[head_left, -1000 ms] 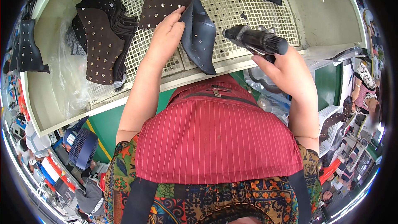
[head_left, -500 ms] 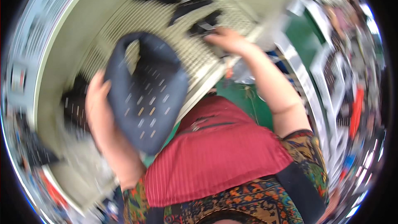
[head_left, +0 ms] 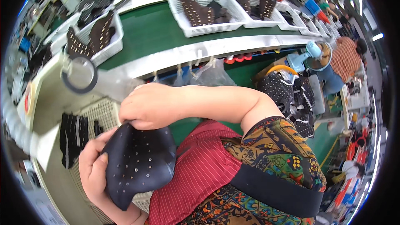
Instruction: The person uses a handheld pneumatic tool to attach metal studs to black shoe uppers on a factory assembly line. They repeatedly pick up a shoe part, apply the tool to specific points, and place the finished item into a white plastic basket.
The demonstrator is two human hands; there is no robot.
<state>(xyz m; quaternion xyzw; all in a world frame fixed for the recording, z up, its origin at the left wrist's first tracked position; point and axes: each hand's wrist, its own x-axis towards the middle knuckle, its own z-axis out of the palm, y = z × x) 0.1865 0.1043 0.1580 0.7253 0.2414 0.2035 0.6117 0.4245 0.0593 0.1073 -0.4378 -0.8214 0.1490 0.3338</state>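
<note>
While white baskets [head_left: 210,27] line the green belt, left hand [head_left: 92,171] and right hand [head_left: 146,107] grip a studded dark piece [head_left: 137,162].

The left hand [head_left: 93,171] sits low at the picture's left, palm turned inward, thumb pressed forward and fingers curled in a clasp. The right hand [head_left: 152,106] lies just above it, knuckles up, fingers bent down in a pinch. The right forearm runs bare across the chest (elbow bent sharply at the sleeve).
</note>
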